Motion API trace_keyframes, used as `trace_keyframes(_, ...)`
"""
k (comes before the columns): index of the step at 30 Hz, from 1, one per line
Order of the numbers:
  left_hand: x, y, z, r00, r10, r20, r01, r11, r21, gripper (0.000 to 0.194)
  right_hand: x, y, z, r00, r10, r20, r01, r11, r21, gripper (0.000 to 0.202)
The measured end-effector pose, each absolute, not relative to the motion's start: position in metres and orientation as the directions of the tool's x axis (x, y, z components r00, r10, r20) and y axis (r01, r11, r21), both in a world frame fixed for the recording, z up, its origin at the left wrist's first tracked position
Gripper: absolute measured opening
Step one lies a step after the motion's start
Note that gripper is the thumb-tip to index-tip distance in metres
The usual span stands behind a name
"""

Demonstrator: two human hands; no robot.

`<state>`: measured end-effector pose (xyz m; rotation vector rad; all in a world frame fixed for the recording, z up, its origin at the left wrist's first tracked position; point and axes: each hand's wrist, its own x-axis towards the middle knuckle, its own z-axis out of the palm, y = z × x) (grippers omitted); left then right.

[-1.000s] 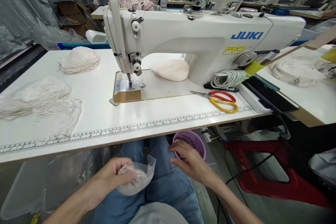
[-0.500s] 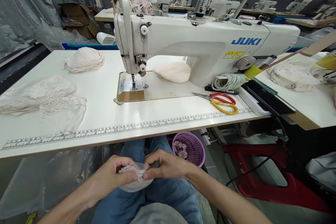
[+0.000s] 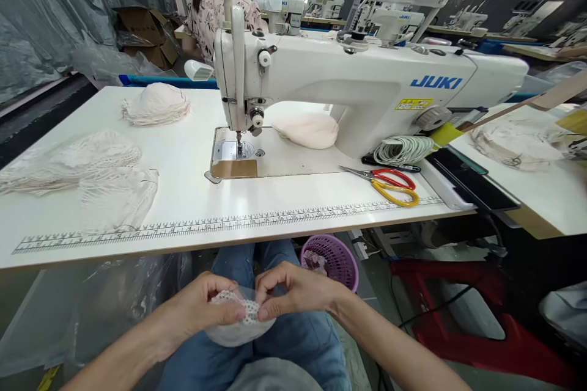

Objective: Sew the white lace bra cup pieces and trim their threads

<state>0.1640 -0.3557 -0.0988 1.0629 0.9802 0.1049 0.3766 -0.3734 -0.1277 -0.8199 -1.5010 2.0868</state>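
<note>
Over my lap, a round piece of white lacy fabric (image 3: 241,331) hangs between my hands. My left hand (image 3: 213,305) pinches its left side between thumb and fingers. On the right side, my right hand (image 3: 287,293) grips its upper edge, thumb and fingers pressed together. The two thumbs are a short distance apart, with a holed lace band showing between them. Both hands are below the front edge of the sewing table (image 3: 275,195). Some of the fabric is hidden behind my fingers.
A white sewing machine (image 3: 376,73) stands on the table with a pale pad (image 3: 312,131) under its arm. Red-and-yellow scissors (image 3: 394,186) lie at its right front. Lace stacks (image 3: 92,159) are at left. A purple basket (image 3: 337,259) and red stool (image 3: 458,317) stand below. A person (image 3: 215,6) sits beyond.
The view has shifted slightly, so the table and machine appear a little farther right. Both hands still hold the fabric, which now shows more of its round lower part.
</note>
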Motion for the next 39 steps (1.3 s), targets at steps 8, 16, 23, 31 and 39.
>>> trace_keyframes(8, 0.173, -0.355, -0.089, 0.611, 0.544, -0.576, 0.369, 0.448, 0.814, 0.035, 0.384, -0.375, -0.123, -0.715, 0.690, -0.108, -0.062, -0.216, -0.974, 0.028)
trace_keyframes(16, 0.185, -0.350, -0.029, 0.677, 0.551, -0.488, 0.376, 0.312, 0.873, 0.022, 0.407, -0.377, -0.065, -0.753, 0.648, 0.117, -0.100, 0.064, -0.993, 0.025)
trace_keyframes(23, 0.204, -0.322, 0.016, 0.735, 0.571, -0.364, 0.295, 0.214, 0.931, 0.020, 0.393, -0.355, -0.063, -0.261, 0.675, 0.690, 0.228, 0.737, -0.636, 0.044)
trace_keyframes(31, 0.204, -0.294, 0.004, 0.703, 0.546, -0.456, 0.353, 0.289, 0.890, 0.019, 0.383, -0.345, -0.079, -0.264, 0.536, 0.802, 0.291, 0.837, -0.463, 0.007)
trace_keyframes(39, 0.193, -0.265, -0.005, 0.673, 0.591, -0.445, 0.360, 0.265, 0.895, 0.027, 0.387, -0.325, -0.069, -0.322, 0.510, 0.797, 0.371, 0.843, -0.390, 0.013)
